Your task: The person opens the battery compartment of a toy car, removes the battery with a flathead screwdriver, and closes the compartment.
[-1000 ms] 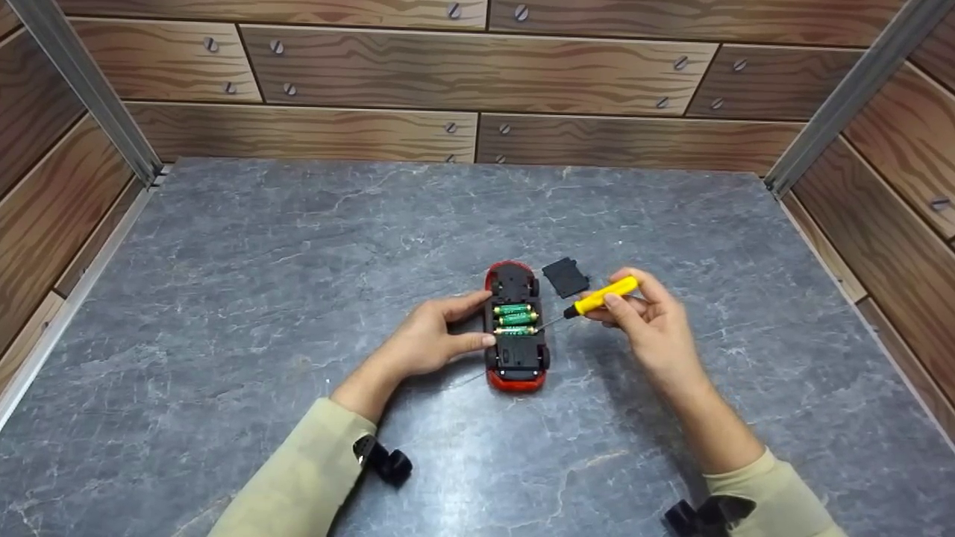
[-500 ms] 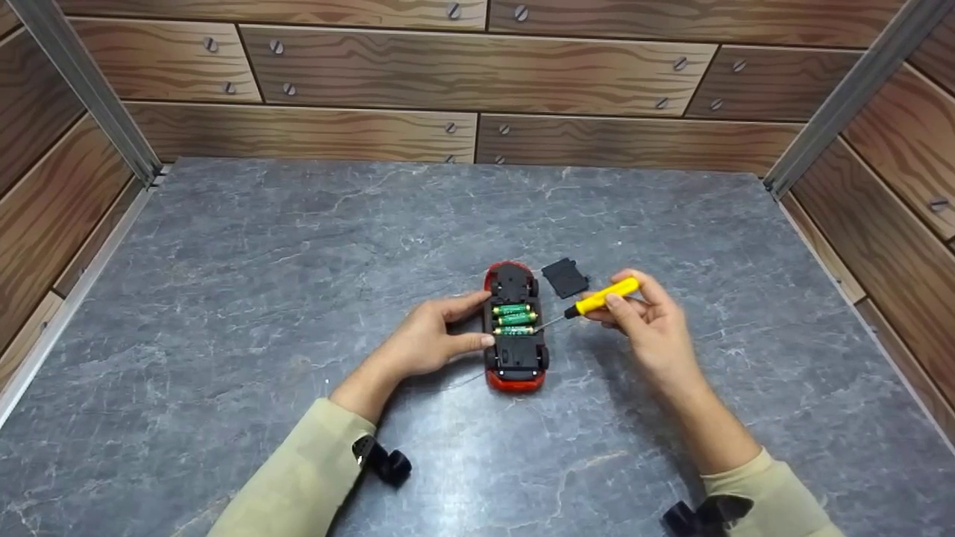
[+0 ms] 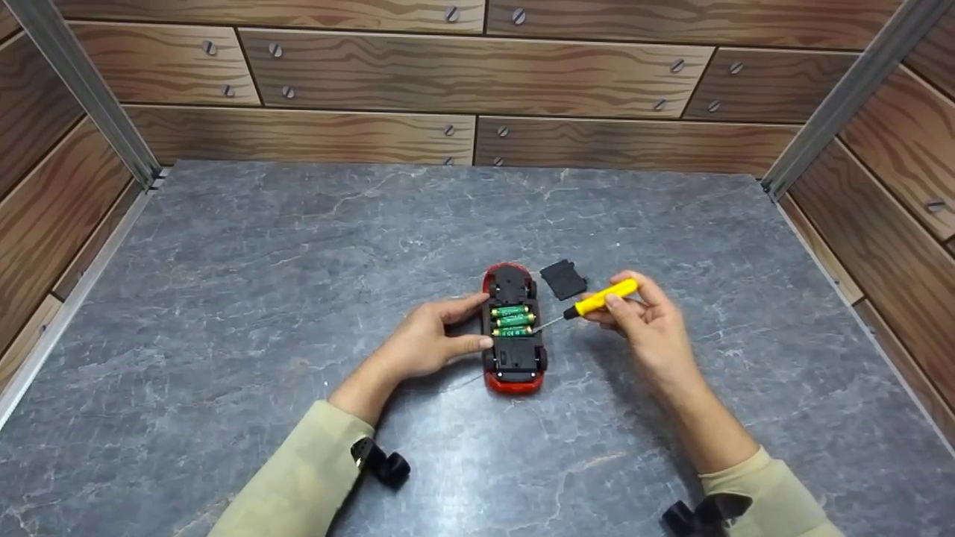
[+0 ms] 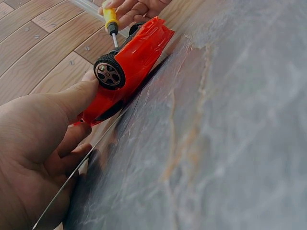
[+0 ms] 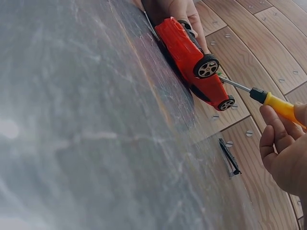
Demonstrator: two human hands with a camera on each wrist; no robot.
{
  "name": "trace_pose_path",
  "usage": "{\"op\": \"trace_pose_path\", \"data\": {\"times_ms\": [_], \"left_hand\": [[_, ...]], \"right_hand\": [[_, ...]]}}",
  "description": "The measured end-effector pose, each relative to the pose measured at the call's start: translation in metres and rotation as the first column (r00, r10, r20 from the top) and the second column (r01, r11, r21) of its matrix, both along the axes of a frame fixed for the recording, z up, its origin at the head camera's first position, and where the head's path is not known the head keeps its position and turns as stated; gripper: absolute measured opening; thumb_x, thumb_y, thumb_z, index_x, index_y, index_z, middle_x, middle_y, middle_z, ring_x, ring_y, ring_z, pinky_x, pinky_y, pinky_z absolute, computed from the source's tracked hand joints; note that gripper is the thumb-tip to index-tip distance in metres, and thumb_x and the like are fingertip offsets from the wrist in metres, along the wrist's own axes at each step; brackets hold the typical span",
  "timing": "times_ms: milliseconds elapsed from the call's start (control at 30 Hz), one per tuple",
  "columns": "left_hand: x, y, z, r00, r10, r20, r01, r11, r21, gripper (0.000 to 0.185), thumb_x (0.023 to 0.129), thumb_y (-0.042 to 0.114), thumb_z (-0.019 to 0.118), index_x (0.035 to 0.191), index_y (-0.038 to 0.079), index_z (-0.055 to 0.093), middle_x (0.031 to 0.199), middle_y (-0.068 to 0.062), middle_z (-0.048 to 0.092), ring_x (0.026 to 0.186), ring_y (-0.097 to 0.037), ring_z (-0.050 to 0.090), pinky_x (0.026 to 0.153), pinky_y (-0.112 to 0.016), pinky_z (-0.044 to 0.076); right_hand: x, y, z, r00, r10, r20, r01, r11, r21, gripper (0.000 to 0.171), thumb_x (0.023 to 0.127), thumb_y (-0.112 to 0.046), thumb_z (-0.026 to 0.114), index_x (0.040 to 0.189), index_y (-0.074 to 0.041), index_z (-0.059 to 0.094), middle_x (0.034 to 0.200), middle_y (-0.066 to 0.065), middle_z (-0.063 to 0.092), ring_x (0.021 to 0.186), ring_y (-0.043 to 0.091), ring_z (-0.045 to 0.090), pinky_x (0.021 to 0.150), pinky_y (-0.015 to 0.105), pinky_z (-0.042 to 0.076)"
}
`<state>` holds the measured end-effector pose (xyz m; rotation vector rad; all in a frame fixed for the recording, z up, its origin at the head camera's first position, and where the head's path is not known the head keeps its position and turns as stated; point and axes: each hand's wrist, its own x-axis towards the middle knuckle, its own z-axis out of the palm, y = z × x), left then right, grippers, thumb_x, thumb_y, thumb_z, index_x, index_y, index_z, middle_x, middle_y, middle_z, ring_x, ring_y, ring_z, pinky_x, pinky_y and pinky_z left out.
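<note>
A red toy car (image 3: pixel 512 328) lies upside down on the grey table, its battery bay open with three green batteries (image 3: pixel 512 320) showing. My left hand (image 3: pixel 429 339) grips the car's left side with thumb and fingers; the left wrist view shows the thumb by a wheel (image 4: pixel 109 72). My right hand (image 3: pixel 645 317) holds a yellow-handled screwdriver (image 3: pixel 600 297), its thin shaft reaching to the car's right edge by the batteries. The right wrist view shows the car (image 5: pixel 192 57), the screwdriver (image 5: pixel 276 104) and its tip at the underside.
A small black battery cover (image 3: pixel 563 278) lies on the table just behind the car's right side, also seen edge-on as the cover (image 5: pixel 229 155). Wood-patterned walls (image 3: pixel 477 82) enclose the grey marble-look table (image 3: pixel 261 261) on three sides.
</note>
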<state>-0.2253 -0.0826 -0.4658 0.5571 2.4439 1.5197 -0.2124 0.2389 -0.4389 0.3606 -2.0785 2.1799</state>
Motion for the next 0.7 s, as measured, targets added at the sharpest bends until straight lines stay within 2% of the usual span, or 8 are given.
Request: {"op": "trace_pose_path", "data": {"times_ms": [367,700], "left_hand": [[0.0006,-0.0008,-0.0003,1.000,-0.005,-0.015,0.005,0.999,0.040,0.071,0.093,0.031,0.084,0.156,0.016,0.055,0.154,-0.005,0.057,0.147,-0.022,0.048,0.125,-0.040,0.032],[-0.0005,-0.0013,-0.0006,1.000,-0.009,0.001,0.009,0.999,0.045,0.072,0.093,0.031,0.084,0.157,0.017,0.054,0.156,-0.005,0.055,0.148,-0.022,0.046,0.125,-0.040,0.032]], "right_hand": [[-0.0001,-0.0006,0.0001,1.000,0.010,-0.001,-0.011,0.999,-0.047,0.020,0.106,0.006,0.056,0.123,-0.004,0.062,0.105,0.015,0.079,0.091,0.023,0.079,0.087,0.038,0.063],[-0.0008,-0.0018,0.0015,0.999,-0.037,0.036,0.039,0.999,-0.038,0.024,0.105,0.008,0.056,0.126,-0.003,0.061,0.105,0.017,0.078,0.091,0.025,0.079,0.089,0.044,0.062]]}}
